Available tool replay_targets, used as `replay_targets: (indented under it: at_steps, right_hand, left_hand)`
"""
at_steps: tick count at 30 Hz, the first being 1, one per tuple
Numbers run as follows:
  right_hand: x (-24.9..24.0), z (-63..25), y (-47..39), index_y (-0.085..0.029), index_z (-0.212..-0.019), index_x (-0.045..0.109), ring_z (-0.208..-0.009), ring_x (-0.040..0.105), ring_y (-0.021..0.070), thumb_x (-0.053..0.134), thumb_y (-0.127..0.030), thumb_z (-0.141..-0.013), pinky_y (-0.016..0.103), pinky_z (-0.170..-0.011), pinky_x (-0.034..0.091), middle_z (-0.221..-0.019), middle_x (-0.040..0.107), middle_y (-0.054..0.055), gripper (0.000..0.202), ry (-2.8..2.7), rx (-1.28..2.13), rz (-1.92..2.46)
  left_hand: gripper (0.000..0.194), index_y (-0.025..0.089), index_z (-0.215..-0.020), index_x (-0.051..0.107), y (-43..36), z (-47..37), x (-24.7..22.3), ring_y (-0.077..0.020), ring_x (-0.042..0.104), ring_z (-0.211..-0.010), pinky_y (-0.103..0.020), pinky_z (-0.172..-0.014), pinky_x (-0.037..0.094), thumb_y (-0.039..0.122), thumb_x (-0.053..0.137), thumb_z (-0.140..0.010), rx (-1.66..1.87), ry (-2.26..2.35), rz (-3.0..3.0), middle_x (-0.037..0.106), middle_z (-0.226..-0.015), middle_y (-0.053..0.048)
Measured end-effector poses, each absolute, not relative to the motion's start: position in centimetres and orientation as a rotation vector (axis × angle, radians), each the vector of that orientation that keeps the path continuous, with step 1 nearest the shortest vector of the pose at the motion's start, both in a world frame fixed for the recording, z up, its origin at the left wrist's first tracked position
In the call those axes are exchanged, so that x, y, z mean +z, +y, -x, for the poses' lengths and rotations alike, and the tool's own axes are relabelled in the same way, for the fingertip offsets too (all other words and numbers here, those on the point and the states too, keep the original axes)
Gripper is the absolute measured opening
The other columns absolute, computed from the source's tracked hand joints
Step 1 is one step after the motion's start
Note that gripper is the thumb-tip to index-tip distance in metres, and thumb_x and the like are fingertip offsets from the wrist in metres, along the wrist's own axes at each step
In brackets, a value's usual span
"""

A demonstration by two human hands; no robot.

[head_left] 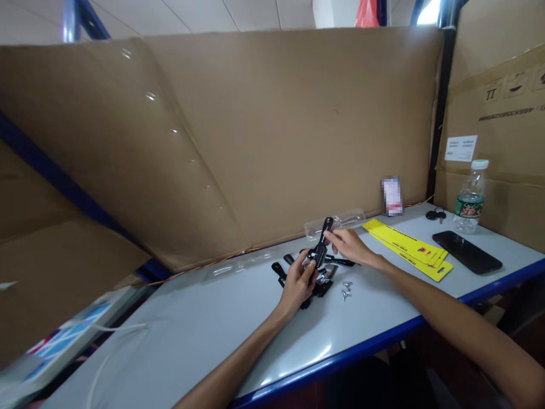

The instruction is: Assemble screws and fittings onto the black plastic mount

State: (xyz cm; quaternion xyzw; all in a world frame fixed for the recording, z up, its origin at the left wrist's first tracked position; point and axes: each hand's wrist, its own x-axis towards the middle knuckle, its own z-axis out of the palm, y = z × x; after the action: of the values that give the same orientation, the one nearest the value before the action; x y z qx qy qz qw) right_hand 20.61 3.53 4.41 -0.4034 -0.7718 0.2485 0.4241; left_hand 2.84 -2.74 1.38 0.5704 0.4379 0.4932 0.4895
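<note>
My left hand (300, 278) is closed round the middle of a black spokeshave (326, 227), held tilted above the table with one handle pointing up. Against that upper handle, the fingers of my right hand (347, 243) are pinched together; any small part between them is too small to make out. Below and behind my left hand lie several more black spokeshaves (340, 261), partly hidden by it. Several silver thumbscrews (346, 291) are scattered on the tabletop to the right of this pile.
Yellow printed cards (409, 250) lie on the grey table (204, 324), beside a black phone (467, 251). Farther back are a water bottle (469, 199), keys (435, 215) and clear plastic packaging (313, 229). A cardboard wall (272, 130) closes off the rear. A white cable (121, 328) crosses the left side.
</note>
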Motion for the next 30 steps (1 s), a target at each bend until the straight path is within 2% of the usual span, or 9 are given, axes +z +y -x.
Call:
replay_targets:
  at_steps: [4,9,13,17,21,23,30]
  right_hand:
    - [4.2,-20.3,3.4,-0.016,-0.068,0.059,-0.045,0.05,0.009,0.042,-0.045,-0.102,0.021,-0.053,0.037,-0.055,0.057,-0.002,0.048,-1.883,0.818,0.915]
    - [3.9,-20.2,3.5,-0.016,-0.072,0.059,-0.04,0.046,0.007,0.042,-0.053,-0.1,0.02,-0.046,0.036,-0.058,0.058,-0.003,0.05,-1.841,0.908,0.851]
    - [3.8,-20.1,3.7,-0.015,-0.075,0.06,-0.037,0.045,0.0059,0.041,-0.047,-0.101,0.019,-0.04,0.032,-0.059,0.059,-0.003,0.046,-1.818,1.019,0.816]
    - [4.4,-20.1,3.6,-0.015,-0.081,0.059,-0.035,0.047,0.0061,0.043,-0.037,-0.1,0.018,-0.034,0.03,-0.063,0.06,-0.003,0.033,-1.786,1.232,0.793]
    - [4.9,-20.3,3.1,-0.015,-0.086,0.059,-0.039,0.051,0.0053,0.056,-0.019,-0.089,0.015,-0.035,0.033,-0.067,0.062,-0.004,0.006,-1.866,1.384,0.812]
    - [4.8,-20.3,2.9,-0.015,-0.087,0.06,-0.039,0.05,0.0055,0.06,-0.013,-0.083,0.015,-0.035,0.034,-0.066,0.062,-0.006,0.006,-1.903,1.396,0.816]
    - [3.9,-19.6,2.8,-0.014,-0.083,0.064,-0.039,0.049,0.0065,0.063,-0.017,-0.082,0.017,-0.037,0.035,-0.063,0.062,-0.004,0.004,-1.879,1.392,0.802]
  left_hand:
    - [0.081,0.021,-0.149,0.037,-2.9,-2.6,1.4,-0.004,0.027,-0.031,-0.014,-0.029,0.019,0.057,0.066,-0.083,1.203,1.019,-1.418,0.046,-0.053,0.011]
    - [0.079,0.022,-0.153,0.033,-3.2,-2.6,1.7,-0.0047,0.029,-0.032,-0.014,-0.03,0.019,0.052,0.062,-0.086,1.213,0.977,-1.371,0.048,-0.055,0.01]
    - [0.075,0.021,-0.149,0.037,-3.2,-2.7,1.7,-0.0049,0.029,-0.032,-0.014,-0.03,0.02,0.052,0.062,-0.085,1.231,0.935,-1.318,0.048,-0.055,0.01]
    - [0.066,0.022,-0.138,0.042,-3.1,-2.6,1.6,-0.0049,0.03,-0.033,-0.013,-0.03,0.02,0.052,0.063,-0.084,1.266,0.907,-1.256,0.05,-0.056,0.01]
    - [0.055,0.023,-0.126,0.046,-3.0,-2.6,1.5,-0.0043,0.029,-0.032,-0.013,-0.03,0.022,0.051,0.065,-0.083,1.298,0.89,-1.217,0.05,-0.057,0.011]
    - [0.05,0.024,-0.121,0.047,-2.9,-2.6,1.5,-0.0042,0.029,-0.032,-0.013,-0.03,0.022,0.05,0.065,-0.083,1.299,0.886,-1.213,0.05,-0.057,0.011]
    - [0.043,0.023,-0.116,0.05,-3.1,-2.7,1.5,-0.0045,0.028,-0.033,-0.014,-0.03,0.021,0.048,0.064,-0.085,1.302,0.893,-1.264,0.048,-0.057,0.011]
